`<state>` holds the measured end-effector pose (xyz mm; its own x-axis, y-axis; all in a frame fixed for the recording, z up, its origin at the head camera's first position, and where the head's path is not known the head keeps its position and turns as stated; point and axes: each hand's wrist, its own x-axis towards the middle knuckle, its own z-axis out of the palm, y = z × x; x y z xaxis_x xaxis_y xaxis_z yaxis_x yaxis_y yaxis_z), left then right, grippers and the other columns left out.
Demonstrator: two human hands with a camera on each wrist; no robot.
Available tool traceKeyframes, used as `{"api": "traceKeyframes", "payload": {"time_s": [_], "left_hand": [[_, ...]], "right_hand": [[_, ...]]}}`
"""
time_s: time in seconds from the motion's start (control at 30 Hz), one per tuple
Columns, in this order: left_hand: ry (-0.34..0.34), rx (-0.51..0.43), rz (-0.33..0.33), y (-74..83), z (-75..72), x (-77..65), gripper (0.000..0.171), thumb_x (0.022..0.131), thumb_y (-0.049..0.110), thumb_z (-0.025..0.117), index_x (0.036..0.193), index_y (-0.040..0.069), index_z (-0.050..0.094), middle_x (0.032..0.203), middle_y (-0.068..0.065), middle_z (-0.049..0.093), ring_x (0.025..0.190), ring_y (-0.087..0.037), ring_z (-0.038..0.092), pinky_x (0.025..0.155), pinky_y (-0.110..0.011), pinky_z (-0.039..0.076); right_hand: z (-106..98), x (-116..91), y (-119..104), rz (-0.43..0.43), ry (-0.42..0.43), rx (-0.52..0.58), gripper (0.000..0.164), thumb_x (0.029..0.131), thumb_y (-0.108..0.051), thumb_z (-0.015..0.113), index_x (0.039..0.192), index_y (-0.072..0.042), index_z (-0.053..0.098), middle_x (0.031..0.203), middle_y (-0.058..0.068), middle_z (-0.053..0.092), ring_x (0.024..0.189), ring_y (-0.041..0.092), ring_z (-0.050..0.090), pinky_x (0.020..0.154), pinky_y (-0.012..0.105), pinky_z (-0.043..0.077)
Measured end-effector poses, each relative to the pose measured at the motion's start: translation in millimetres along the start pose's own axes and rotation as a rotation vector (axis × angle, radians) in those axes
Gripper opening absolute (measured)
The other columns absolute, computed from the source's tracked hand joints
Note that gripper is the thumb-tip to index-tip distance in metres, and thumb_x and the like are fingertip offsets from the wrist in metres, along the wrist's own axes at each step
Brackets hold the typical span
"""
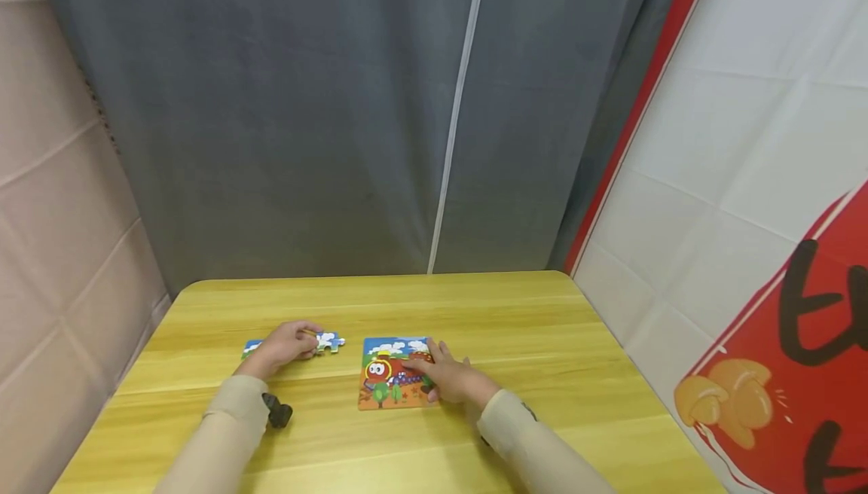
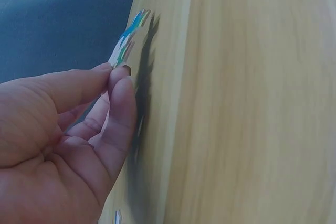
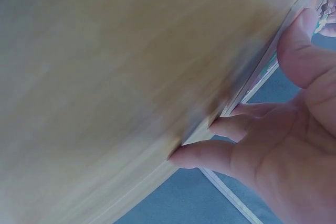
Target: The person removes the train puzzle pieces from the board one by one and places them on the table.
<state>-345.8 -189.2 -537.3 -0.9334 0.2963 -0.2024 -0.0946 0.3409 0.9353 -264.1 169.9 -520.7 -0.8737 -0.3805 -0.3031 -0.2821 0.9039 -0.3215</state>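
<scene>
Curtain (image 1: 305, 102) in grey is hung beyond both grips, behind the far edge of the yellow wooden tabletop (image 1: 576, 373) that is spread beneath them. To the right of the left-hand grip, a picture board (image 1: 383, 381) is laid flat, its cartoon scene partly covered by the right hand (image 1: 454, 377). That hand is spread wide over the board's right side, with nothing clasped; it is best rested lightly and splayed, so that the board is steadied without being pushed askew. By the left hand (image 1: 288, 343) a narrow pinch is made: a puzzle piece (image 1: 330, 341) is held between thumb and fingers, its notched end pointed out of the grip toward the board, near it but not touching. Whether it is single or several joined cannot be told. For good handling, it should be pinched firmly at its edge, its tabs left free of the fingers, and carried level so that nothing is bent. On the wrist side of the grip, a small blue-and-green patch (image 1: 252, 345), probably another piece, is partly hidden.
</scene>
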Motion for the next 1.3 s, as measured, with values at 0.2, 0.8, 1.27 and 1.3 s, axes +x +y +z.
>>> {"api": "traceKeyframes", "payload": {"time_s": [0.2, 0.8, 1.27, 1.3], "left_hand": [[0.007, 0.008, -0.004, -3.0, -9.4, -4.6, 0.037, 0.101, -0.003, 0.055, 0.137, -0.012, 0.050, 0.106, -0.019, 0.065, 0.090, -0.022, 0.066, 0.081, -0.035, 0.058], [0.037, 0.163, 0.043, -6.9, -36.9, -22.6, 0.034, 0.100, -0.005, 0.053, 0.133, -0.016, 0.052, 0.104, -0.022, 0.064, 0.092, -0.027, 0.067, 0.083, -0.039, 0.059], [0.119, 0.507, 0.098, -9.1, -53.4, -27.0, 0.028, 0.097, 0.001, 0.059, 0.123, -0.009, 0.063, 0.103, -0.018, 0.067, 0.089, -0.028, 0.065, 0.077, -0.045, 0.054], [0.129, 0.541, 0.109, -9.2, -53.9, -27.1, 0.027, 0.097, 0.001, 0.061, 0.122, -0.008, 0.064, 0.103, -0.019, 0.067, 0.091, -0.030, 0.064, 0.079, -0.046, 0.053]], "right_hand": [[1, 0, -1, 0.002, 0.000, 0.014, 0.078, 0.087, -0.027, 0.074, 0.151, -0.054, 0.037, 0.170, 0.012, 0.002, 0.155, 0.037, 0.005, 0.110, 0.077, 0.016], [0, 1, -1, -0.007, 0.000, -0.012, 0.078, 0.088, -0.029, 0.073, 0.152, -0.054, 0.036, 0.170, 0.012, 0.002, 0.154, 0.038, 0.005, 0.109, 0.078, 0.016], [2, 1, 3, -0.004, -0.006, 0.005, 0.076, 0.092, -0.027, 0.071, 0.152, -0.055, 0.034, 0.170, 0.010, 0.001, 0.155, 0.036, 0.003, 0.111, 0.075, 0.016], [2, 0, 2, -0.007, -0.006, -0.006, 0.076, 0.092, -0.027, 0.071, 0.152, -0.055, 0.034, 0.170, 0.010, 0.002, 0.155, 0.037, 0.004, 0.111, 0.076, 0.017]]}}
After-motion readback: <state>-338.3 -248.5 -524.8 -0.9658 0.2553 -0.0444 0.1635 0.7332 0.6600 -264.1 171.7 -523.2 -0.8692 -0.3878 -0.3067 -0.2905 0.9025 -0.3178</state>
